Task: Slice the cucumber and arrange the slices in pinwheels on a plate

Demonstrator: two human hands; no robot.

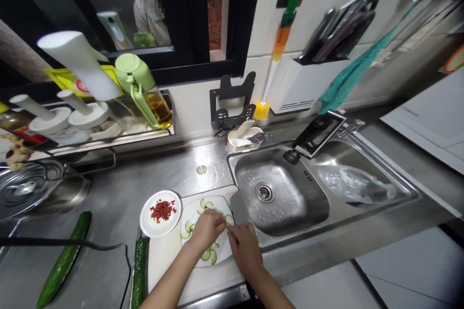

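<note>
Over a white square plate [218, 203], both of my hands work close together at its right side. Cucumber slices [210, 254] lie on the plate in small fanned groups, with tiny red bits at some of them. My left hand [207, 230] is closed in a pinch, and whatever its fingertips hold is too small to name. Bent fingers of my right hand [245, 245] close on a cucumber slice at the plate's right edge. Left of the plate, a white dish [147, 228] holds dried red goji berries [163, 210]. Plate and dish rest on a pale cutting board [159, 263].
One whole cucumber [140, 270] lies along the board's left side, another cucumber [67, 263] farther left. A black cable [105, 247] crosses there. The steel sink [290, 203] adjoins on the right. Behind stand an oil bottle [159, 108] and a knife holder [308, 82].
</note>
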